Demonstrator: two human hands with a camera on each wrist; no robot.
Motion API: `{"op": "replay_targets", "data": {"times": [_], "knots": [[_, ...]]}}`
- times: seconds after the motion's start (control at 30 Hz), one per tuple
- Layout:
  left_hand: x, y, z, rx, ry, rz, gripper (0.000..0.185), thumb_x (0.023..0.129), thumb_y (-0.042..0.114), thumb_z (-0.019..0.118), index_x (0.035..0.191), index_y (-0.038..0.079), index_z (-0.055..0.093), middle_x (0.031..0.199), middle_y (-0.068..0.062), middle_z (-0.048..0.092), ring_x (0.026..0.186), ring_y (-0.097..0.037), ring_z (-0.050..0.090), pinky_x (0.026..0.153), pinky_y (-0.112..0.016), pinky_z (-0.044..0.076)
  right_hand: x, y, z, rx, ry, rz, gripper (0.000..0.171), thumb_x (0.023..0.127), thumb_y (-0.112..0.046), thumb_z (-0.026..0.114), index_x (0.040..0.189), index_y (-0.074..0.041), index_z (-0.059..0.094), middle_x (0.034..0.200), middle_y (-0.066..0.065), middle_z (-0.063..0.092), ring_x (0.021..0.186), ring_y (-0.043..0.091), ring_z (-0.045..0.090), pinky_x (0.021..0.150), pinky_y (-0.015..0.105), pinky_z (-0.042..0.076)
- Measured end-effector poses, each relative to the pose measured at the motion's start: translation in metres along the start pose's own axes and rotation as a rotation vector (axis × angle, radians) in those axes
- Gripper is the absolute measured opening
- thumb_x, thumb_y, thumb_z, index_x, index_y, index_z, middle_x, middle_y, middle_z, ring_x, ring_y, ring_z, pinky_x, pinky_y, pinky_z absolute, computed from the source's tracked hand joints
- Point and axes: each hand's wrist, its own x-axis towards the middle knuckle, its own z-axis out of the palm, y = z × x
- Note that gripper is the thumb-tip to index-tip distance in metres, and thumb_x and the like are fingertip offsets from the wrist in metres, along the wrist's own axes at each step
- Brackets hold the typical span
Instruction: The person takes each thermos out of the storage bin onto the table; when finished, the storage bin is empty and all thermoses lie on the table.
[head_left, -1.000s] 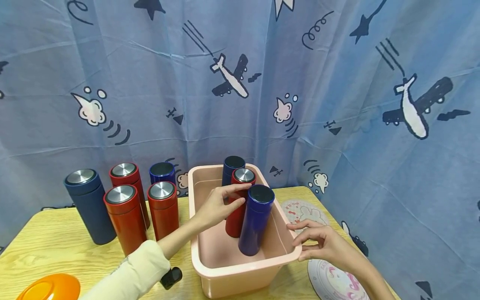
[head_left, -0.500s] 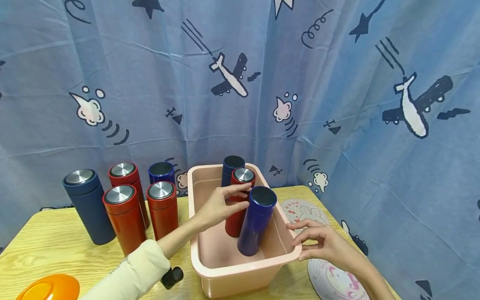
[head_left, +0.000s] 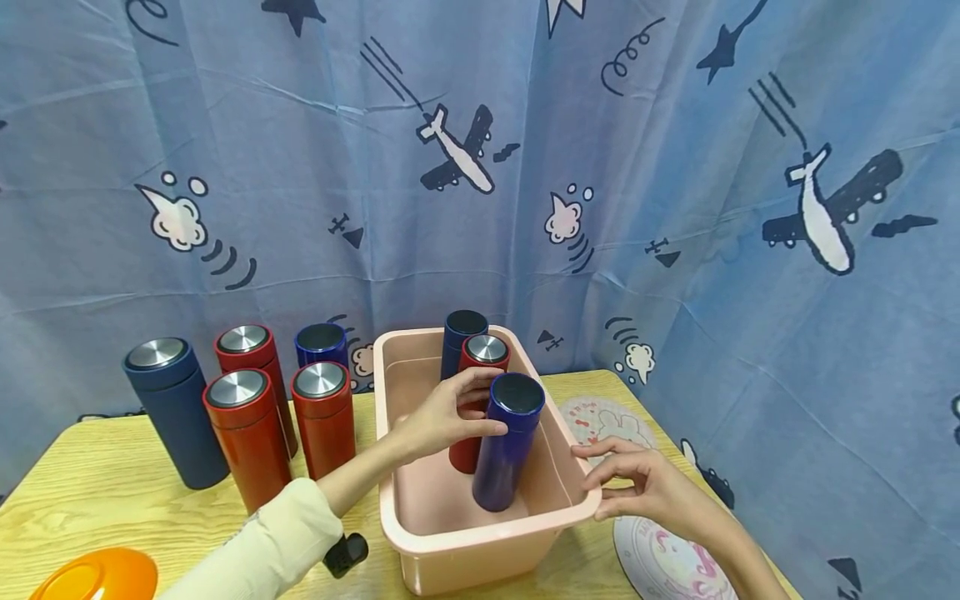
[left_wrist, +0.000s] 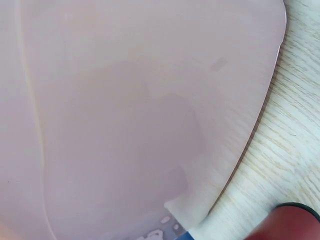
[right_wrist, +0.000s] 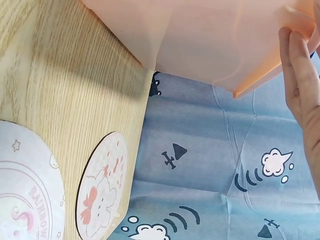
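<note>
A glossy blue thermos [head_left: 504, 458] with a dark lid stands in the pink plastic bin [head_left: 472, 543], leaning slightly right. My left hand [head_left: 442, 421] reaches over the bin's left rim and grips this thermos near its top, thumb in front and fingers behind. Just behind it is a red thermos [head_left: 465, 454] with a silver-topped lid, partly hidden by that hand. A dark blue thermos [head_left: 452, 354] stands at the bin's far end. My right hand [head_left: 637, 483] holds the bin's right rim between thumb and fingers. The left wrist view mostly shows the bin's wall [left_wrist: 125, 125].
Left of the bin stand several more thermoses: a navy one [head_left: 180, 425], red ones [head_left: 251, 450] and a blue one [head_left: 321, 354]. An orange bowl [head_left: 112, 575] sits front left. Two round printed mats [head_left: 667, 558] lie right of the bin, and a curtain [head_left: 480, 167] hangs behind.
The blue thermos's top tipped slightly right, then came back left. My left hand's fingers moved in behind it and the thumb came onto its front. The right hand stayed on the rim.
</note>
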Motion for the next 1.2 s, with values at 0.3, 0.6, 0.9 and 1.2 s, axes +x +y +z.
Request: {"op": "replay_targets", "data": {"times": [0.3, 0.6, 0.9, 1.2], "knots": [[0.0, 0.0, -0.001, 0.03, -0.012, 0.029, 0.058, 0.078, 0.001, 0.078, 0.131, 0.002, 0.055, 0.128, -0.013, 0.059, 0.12, -0.025, 0.056, 0.1, -0.036, 0.045, 0.0, 0.0, 0.0, 0.019, 0.0, 0.008, 0.023, 0.08, 0.005, 0.071, 0.102, 0.003, 0.069, 0.13, -0.003, 0.055, 0.121, 0.002, 0.049, 0.084, 0.032, 0.054], [0.0, 0.002, -0.001, 0.09, -0.075, 0.02, 0.069, 0.072, 0.004, 0.083, 0.135, 0.008, 0.055, 0.126, -0.009, 0.063, 0.116, -0.021, 0.059, 0.098, -0.029, 0.047, -0.001, -0.002, 0.0, 0.019, 0.001, 0.008, 0.023, 0.08, 0.005, 0.071, 0.102, 0.004, 0.068, 0.13, -0.002, 0.056, 0.119, 0.002, 0.05, 0.083, 0.033, 0.055], [-0.001, 0.005, -0.001, -0.122, -0.089, -0.035, 0.066, 0.068, -0.011, 0.08, 0.129, -0.002, 0.057, 0.121, -0.019, 0.063, 0.116, -0.031, 0.058, 0.094, -0.034, 0.05, -0.001, -0.001, 0.001, 0.019, 0.004, 0.002, 0.023, 0.079, 0.005, 0.072, 0.102, 0.004, 0.068, 0.13, -0.001, 0.055, 0.119, 0.003, 0.05, 0.083, 0.033, 0.055], [-0.014, 0.015, -0.006, -0.145, 0.032, -0.114, 0.061, 0.072, -0.001, 0.081, 0.129, 0.001, 0.059, 0.116, -0.014, 0.067, 0.112, -0.024, 0.062, 0.093, -0.034, 0.051, -0.001, 0.0, 0.0, 0.03, 0.004, 0.019, 0.023, 0.079, 0.005, 0.072, 0.102, 0.004, 0.068, 0.13, -0.003, 0.055, 0.12, 0.002, 0.049, 0.084, 0.032, 0.054]]}}
